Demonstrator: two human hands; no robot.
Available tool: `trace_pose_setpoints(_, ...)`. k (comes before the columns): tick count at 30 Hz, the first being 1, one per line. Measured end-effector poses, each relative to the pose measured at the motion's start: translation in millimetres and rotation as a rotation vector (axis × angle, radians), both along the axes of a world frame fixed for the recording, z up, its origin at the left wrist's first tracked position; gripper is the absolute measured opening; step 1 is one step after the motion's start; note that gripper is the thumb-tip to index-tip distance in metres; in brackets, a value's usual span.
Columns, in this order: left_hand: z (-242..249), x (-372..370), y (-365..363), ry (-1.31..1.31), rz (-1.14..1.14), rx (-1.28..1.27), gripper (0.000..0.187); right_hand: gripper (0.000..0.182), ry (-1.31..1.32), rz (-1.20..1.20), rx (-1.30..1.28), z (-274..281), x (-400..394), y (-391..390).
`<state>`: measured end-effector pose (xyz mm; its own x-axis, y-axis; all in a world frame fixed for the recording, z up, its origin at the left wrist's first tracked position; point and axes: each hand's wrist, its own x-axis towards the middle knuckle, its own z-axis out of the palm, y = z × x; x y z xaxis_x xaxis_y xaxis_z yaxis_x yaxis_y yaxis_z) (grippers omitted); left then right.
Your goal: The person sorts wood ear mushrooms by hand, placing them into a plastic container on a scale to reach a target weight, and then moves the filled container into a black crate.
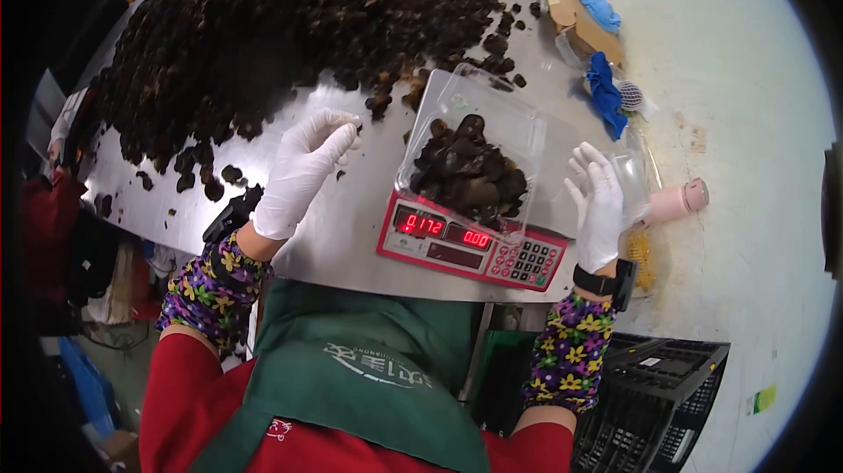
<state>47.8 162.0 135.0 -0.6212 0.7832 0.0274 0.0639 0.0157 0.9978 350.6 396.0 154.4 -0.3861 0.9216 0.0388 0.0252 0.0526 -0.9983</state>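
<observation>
A clear plastic clamshell box [537, 135] stands with its lid up on a red-framed digital scale [435, 252], whose red digits read 0.172 and 0.00. Dark brown, wrinkled mushrooms [474, 166] that look like wood ear fill the box. Left of the scale, my left hand [303, 170], in a white glove, is raised over the metal table with thumb and fingers pinched together. A tiny dark bit shows at its fingertips, too small to name. My right hand [599, 205], also gloved, is open just right of the box, fingers apart, holding nothing.
A big heap of the same mushrooms [263, 43] covers the far left of the steel table [351, 227]. To the right lie a blue cloth [606, 95], a cardboard box [580, 25] and a pink bottle [680, 201]. Black crates [650, 394] stand below. Another person's hand [63, 126] shows at far left.
</observation>
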Motion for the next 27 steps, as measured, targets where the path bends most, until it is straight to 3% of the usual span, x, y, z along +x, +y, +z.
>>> trace_pose_setpoints(10, -17, 41, 11, -0.371, -0.312, -0.08, 0.041, 0.049, 0.311, 0.089, -0.553, -30, -39, 47)
trace_pose_setpoints(12, -26, 43, 17, -0.381, -0.31, -0.022, 0.043, 0.052, 0.309, 0.115, -0.556, -27, -38, 57)
trace_pose_setpoints(14, -27, 43, 20, -0.393, -0.295, -0.036, 0.044, 0.054, 0.413, 0.299, -0.531, -24, -30, 59)
trace_pose_setpoints(15, -22, 42, 19, -0.458, -0.306, -0.044, 0.045, 0.057, 0.258, 0.091, -0.335, -3, -39, 32)
trace_pose_setpoints(16, -16, 40, 18, -0.456, -0.306, -0.037, 0.045, 0.051, 0.225, 0.124, -0.169, 6, -33, 14)
trace_pose_setpoints(18, -6, 37, 14, -0.718, -0.32, -0.084, 0.041, 0.042, -0.138, 0.231, 0.21, 30, -19, -35)
trace_pose_setpoints(20, -11, 34, 14, -0.757, -0.361, -0.074, 0.036, 0.044, -0.693, 0.108, 1.11, 6, -3, -62)
trace_pose_setpoints(22, -14, 39, 16, -0.584, -0.318, -0.17, 0.031, 0.053, -0.443, 0.013, 0.511, -5, -6, -109)
trace_pose_setpoints(23, -21, 38, 17, -0.577, -0.33, -0.178, 0.025, 0.043, -0.367, -0.021, 0.234, -11, -5, -120)
trace_pose_setpoints(24, -23, 39, 17, -0.579, -0.341, -0.185, 0.025, 0.043, -0.37, -0.032, 0.227, -16, 1, -118)
trace_pose_setpoints(26, -19, 41, 19, -0.572, -0.326, -0.196, 0.015, 0.027, -0.225, 0.133, -0.415, -21, 6, -111)
trace_pose_setpoints(27, -20, 41, 19, -0.567, -0.335, -0.198, 0.015, 0.014, -0.131, 0.084, -0.432, -23, 6, -115)
